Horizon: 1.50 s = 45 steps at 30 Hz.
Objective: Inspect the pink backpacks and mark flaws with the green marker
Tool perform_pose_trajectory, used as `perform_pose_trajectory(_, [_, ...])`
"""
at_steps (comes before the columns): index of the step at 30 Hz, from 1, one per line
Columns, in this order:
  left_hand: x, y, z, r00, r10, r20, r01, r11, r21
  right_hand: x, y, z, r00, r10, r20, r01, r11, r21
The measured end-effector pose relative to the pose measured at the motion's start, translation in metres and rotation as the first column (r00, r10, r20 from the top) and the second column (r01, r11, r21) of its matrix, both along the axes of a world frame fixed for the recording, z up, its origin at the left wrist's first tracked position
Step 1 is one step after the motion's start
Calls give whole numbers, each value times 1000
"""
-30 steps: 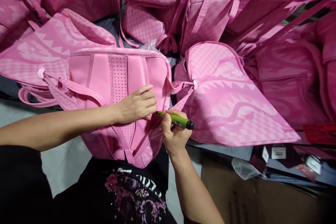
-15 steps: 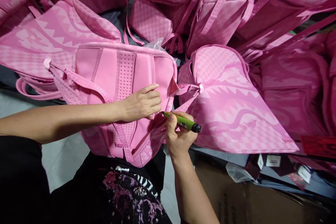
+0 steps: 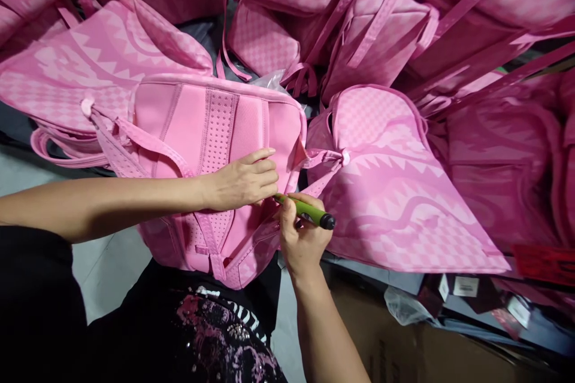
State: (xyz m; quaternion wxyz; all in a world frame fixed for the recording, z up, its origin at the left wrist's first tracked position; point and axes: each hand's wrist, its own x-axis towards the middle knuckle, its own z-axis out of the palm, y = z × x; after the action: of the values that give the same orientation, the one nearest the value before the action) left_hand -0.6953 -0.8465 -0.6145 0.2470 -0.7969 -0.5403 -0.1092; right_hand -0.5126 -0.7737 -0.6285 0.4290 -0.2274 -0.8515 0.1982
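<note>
A pink backpack [image 3: 188, 125] lies with its padded back panel and shoulder straps facing up, close to my body. My left hand [image 3: 245, 179] rests palm down on this panel, fingers curled and closed on the backpack at the panel's lower right; its fingertips are partly hidden. In my right hand [image 3: 305, 236] is a green marker pen [image 3: 309, 213] with a black end, held between thumb and fingers. The pen's tip meets the spot by my left fingertips, and what it touches there is too small to make out.
Another pink backpack [image 3: 395, 185] with a shark-mouth print stands on the right, and a similar one [image 3: 103, 54] lies on the left. Several more pink bags [image 3: 269, 36] crowd the back. A brown cardboard box [image 3: 404, 347] and clear plastic bag [image 3: 404, 305] are at lower right.
My right hand and the pen have shifted slightly left, closer against my left fingertips. The left hand keeps its hold, and the whole view has moved a little.
</note>
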Motion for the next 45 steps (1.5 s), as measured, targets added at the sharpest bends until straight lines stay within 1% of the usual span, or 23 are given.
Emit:
perform_pose_trajectory(5, [-1, 1, 0, 1000, -4, -1, 4, 1000, 21, 1, 1, 2, 1000, 11, 4, -11, 1000, 29])
perform_pose_trajectory(8, [2, -1, 1, 1000, 7, -24, -7, 1000, -6, 2, 0, 3, 998, -7, 55, 5, 999, 48])
perform_pose_trajectory(10, [4, -3, 4, 1000, 8, -25, -9, 1000, -26, 2, -2, 3, 999, -14, 42, 13, 1000, 28])
perform_pose_trajectory(12, [5, -5, 12, 999, 9, -31, -10, 999, -47, 4, -5, 4, 1000, 16, -2, -16, 1000, 1])
perform_pose_trajectory(15, [-3, -2, 34, 994, -35, -100, 17, 984, -178, 12, -9, 6, 999, 11, 41, -12, 1000, 15])
perform_pose_trajectory(17, [-15, 2, 52, 987, -34, -160, -16, 953, -303, 21, -14, 6, 999, 17, 37, -15, 998, -56])
perform_pose_trajectory(19, [-26, 2, 69, 978, 31, -207, -109, 919, -379, 28, -23, 6, 994, 90, -59, -99, 979, -180])
perform_pose_trajectory(21, [-28, -4, 85, 972, 96, -214, -174, 907, -383, 28, -35, 7, 969, 200, -144, -228, 949, -216])
perform_pose_trajectory(22, [-24, -10, 94, 973, 114, -202, -183, 913, -366, 26, -42, 10, 954, 251, -162, -279, 943, -182])
perform_pose_trajectory(24, [-7, -28, 112, 976, 132, -170, -180, 935, -305, 22, -55, 22, 932, 309, -189, -326, 943, -66])
perform_pose_trajectory(26, [19, -51, 133, 975, 166, -145, -196, 954, -227, 21, -64, 43, 924, 308, -225, -301, 951, 65])
perform_pose_trajectory(28, [45, -74, 153, 967, 232, -104, -247, 954, -169, 27, -67, 69, 935, 272, -226, -237, 956, 173])
perform_pose_trajectory(30, [65, -91, 164, 951, 310, -16, -309, 942, -133, 37, -64, 89, 955, 257, -151, -213, 942, 259])
perform_pose_trajectory(31, [72, -97, 163, 937, 346, 41, -338, 932, -134, 41, -60, 94, 957, 273, -104, -233, 928, 290])
perform_pose_trajectory(33, [75, -105, 150, 904, 393, 170, -354, 909, -219, 46, -51, 90, 927, 373, -32, -344, 883, 320])
perform_pose_trajectory(35, [67, -105, 128, 881, 386, 275, -272, 887, -375, 46, -39, 71, 871, 492, -6, -461, 819, 343])
perform_pose_trajectory(36, [59, -103, 118, 879, 370, 300, -230, 881, -413, 43, -33, 58, 853, 522, 3, -489, 796, 358])
perform_pose_trajectory(37, [51, -100, 109, 887, 350, 302, -213, 889, -405, 40, -27, 46, 850, 527, 11, -492, 786, 374])
perform_pose_trajectory(39, [34, -93, 98, 914, 322, 247, -261, 932, -251, 34, -21, 26, 872, 490, 11, -451, 793, 411])
perform_pose_trajectory(41, [21, -82, 94, 932, 317, 176, -306, 948, -87, 31, -23, 16, 899, 438, 13, -396, 801, 448])
perform_pose_trajectory(42, [17, -76, 93, 938, 312, 148, -305, 950, -71, 30, -26, 15, 907, 421, 20, -384, 804, 454])
perform_pose_trajectory(43, [14, -68, 91, 940, 317, 130, -307, 947, -92, 30, -31, 15, 911, 411, 33, -382, 811, 443])
perform_pose_trajectory(45, [10, -49, 85, 925, 367, 96, -344, 918, -197, 32, -41, 15, 912, 406, 60, -397, 837, 377])
